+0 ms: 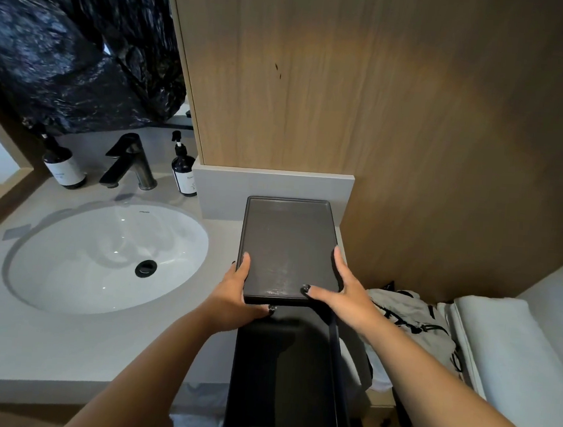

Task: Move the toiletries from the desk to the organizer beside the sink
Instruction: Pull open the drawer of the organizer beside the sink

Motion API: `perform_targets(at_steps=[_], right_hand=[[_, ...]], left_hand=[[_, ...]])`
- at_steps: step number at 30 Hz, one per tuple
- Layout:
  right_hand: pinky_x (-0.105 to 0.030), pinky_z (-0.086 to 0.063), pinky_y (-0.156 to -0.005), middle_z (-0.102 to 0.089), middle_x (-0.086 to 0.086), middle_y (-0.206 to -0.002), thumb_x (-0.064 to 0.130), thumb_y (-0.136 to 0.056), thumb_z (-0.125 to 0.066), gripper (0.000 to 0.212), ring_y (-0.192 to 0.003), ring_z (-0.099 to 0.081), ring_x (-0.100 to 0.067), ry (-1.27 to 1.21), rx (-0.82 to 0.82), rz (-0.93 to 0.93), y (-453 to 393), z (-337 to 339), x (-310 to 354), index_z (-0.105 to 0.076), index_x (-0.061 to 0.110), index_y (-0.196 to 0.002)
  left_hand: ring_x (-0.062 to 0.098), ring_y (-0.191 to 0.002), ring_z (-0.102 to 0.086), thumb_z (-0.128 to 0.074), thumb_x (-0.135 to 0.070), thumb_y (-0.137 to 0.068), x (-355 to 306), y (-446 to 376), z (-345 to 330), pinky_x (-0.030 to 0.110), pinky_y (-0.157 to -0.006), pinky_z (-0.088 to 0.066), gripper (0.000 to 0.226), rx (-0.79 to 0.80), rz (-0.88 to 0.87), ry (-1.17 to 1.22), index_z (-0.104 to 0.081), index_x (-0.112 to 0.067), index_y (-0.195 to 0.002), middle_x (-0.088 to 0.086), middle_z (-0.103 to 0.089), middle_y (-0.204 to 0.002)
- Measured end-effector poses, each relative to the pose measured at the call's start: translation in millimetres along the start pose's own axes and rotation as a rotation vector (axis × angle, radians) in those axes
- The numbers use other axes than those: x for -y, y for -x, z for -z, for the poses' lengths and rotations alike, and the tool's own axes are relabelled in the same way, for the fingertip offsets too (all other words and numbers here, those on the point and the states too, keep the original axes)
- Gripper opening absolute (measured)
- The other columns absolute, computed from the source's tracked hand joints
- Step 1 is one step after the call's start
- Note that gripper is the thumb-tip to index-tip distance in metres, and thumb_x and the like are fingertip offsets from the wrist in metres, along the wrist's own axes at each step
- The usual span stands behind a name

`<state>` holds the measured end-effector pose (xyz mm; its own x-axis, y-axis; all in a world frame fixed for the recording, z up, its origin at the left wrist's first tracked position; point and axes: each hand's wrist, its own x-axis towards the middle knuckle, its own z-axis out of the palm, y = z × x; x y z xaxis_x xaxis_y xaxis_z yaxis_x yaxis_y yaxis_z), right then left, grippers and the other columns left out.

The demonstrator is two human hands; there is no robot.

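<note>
Here fingers (pixel 246 261) flank organizer (pixel 287 244)

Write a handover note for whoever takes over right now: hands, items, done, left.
Left hand: grips the near-left corner of the dark tray.
Right hand: grips its near-right edge, thumb on top.
Tray lies on the counter right of the sink, its near end over an open black box.
No toiletries in the tray or hands; the desk is out of view.
Left: all transfers, judging by the bare tray.
</note>
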<state>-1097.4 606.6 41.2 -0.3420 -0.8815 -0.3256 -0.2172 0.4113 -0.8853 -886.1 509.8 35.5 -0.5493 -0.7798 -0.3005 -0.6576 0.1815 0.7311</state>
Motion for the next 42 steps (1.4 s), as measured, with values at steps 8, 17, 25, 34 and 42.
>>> perform_targets(at_steps=[8,17,25,34,42], right_hand=[[-0.039,-0.039,-0.109,-0.037,0.011,-0.149,0.058,-0.049,-0.084,0.136,-0.135,-0.038,-0.014,0.169,-0.107,0.082,-12.1,-3.2,-11.3,0.001,0.034,-0.152],[-0.021,-0.044,-0.092,-0.060,0.011,-0.124,0.038,-0.079,-0.074,0.079,-0.113,-0.052,-0.004,0.174,-0.205,0.063,-54.5,11.3,-5.9,-0.037,0.019,-0.146],[-0.034,-0.045,-0.103,-0.059,0.005,-0.133,0.041,-0.080,-0.072,0.082,-0.121,-0.055,-0.015,0.193,-0.164,0.028,-61.6,11.0,-10.4,-0.031,0.023,-0.149],[-0.039,-0.028,-0.115,-0.032,-0.008,-0.154,0.036,-0.092,-0.058,0.081,-0.141,-0.031,-0.027,0.336,-0.191,0.038,-24.7,-10.2,1.6,-0.010,0.013,-0.153],[-0.040,-0.007,-0.121,-0.007,-0.002,-0.162,0.045,-0.097,-0.042,0.063,-0.149,0.002,-0.021,0.669,-0.085,0.325,18.4,-10.3,15.8,-0.023,0.017,-0.151]], left_hand=[[0.022,-0.143,-0.027,-0.074,-0.068,-0.058,-1.4,-10.2,-3.1,0.039,-0.116,-0.029,0.123,-0.166,-0.062,-0.075,-0.015,-0.016,-0.153,0.001,-0.019,-0.158],[0.018,-0.147,-0.016,-0.078,-0.058,-0.064,7.4,-17.3,-4.8,0.032,-0.118,-0.021,0.116,-0.176,-0.069,-0.084,-0.014,-0.017,-0.153,-0.001,-0.007,-0.161],[0.024,-0.145,-0.021,-0.073,-0.059,-0.069,3.7,-15.1,-3.5,0.037,-0.116,-0.027,0.111,-0.138,-0.067,-0.118,-0.009,-0.023,-0.153,-0.002,-0.003,-0.161],[0.017,-0.145,-0.020,-0.076,-0.059,-0.067,-8.0,3.9,1.9,0.034,-0.119,-0.020,0.116,-0.165,-0.007,-0.001,-0.010,-0.017,-0.154,0.000,-0.019,-0.158],[0.008,-0.140,-0.024,-0.050,-0.028,-0.098,-16.6,46.9,13.9,0.003,-0.103,-0.008,0.065,-0.224,-0.042,-0.114,-0.018,-0.012,-0.151,-0.008,-0.026,-0.151]])
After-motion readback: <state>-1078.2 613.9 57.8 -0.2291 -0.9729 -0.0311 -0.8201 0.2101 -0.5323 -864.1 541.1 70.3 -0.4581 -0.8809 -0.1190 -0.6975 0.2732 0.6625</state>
